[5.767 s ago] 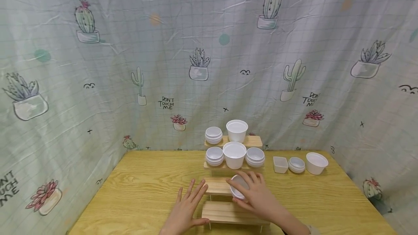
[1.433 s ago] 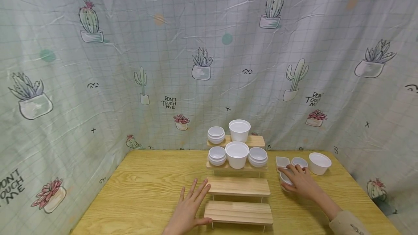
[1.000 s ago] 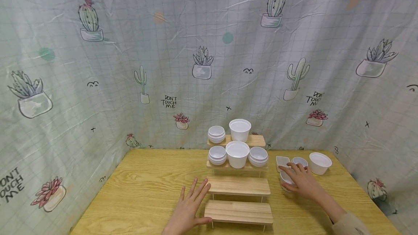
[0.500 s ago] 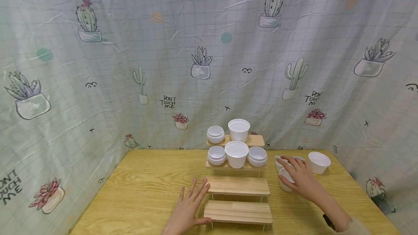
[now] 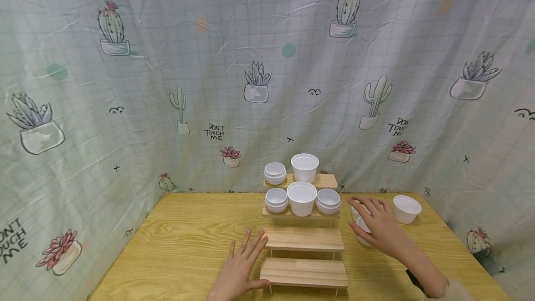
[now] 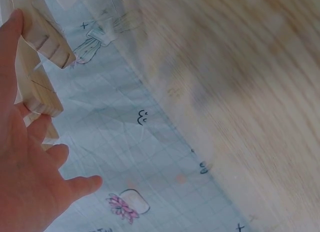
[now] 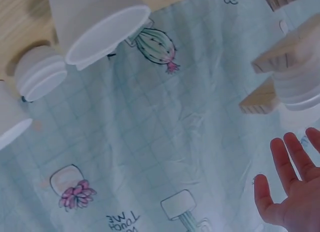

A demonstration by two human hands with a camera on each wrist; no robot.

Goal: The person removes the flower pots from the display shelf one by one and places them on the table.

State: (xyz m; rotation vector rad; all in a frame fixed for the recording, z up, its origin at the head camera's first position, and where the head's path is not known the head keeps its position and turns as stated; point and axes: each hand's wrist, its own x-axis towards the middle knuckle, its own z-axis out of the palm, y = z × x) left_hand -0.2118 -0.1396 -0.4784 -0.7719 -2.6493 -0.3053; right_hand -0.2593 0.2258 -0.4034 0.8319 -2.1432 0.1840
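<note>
My left hand (image 5: 240, 268) is spread at the left end of a stepped wooden stand (image 5: 303, 271), its fingertips at the second-lowest shelf and its thumb by the lowest. In the left wrist view the fingers (image 6: 47, 154) show along the shelf ends (image 6: 42, 94). My right hand (image 5: 384, 229), fingers loosely extended and holding nothing, hovers over a white cup (image 5: 362, 238) on the table. A square translucent container (image 5: 355, 212) is partly covered by that hand. In the right wrist view the right hand (image 7: 297, 197) is apart from the cup (image 7: 100, 29).
The stand's top shelf bears a small ridged bowl (image 5: 275, 173) and a tall white cup (image 5: 304, 167). Below them, another cup (image 5: 302, 199) stands between two bowls. A wide cup (image 5: 407, 209) is at the table's back right. A cactus-print curtain (image 5: 267, 120) surrounds the table (image 5: 188, 236).
Earlier my right hand held the white cup on the second-lowest shelf, then put it on the table at right. Since then it has let go and risen slightly. My left hand has stayed put.
</note>
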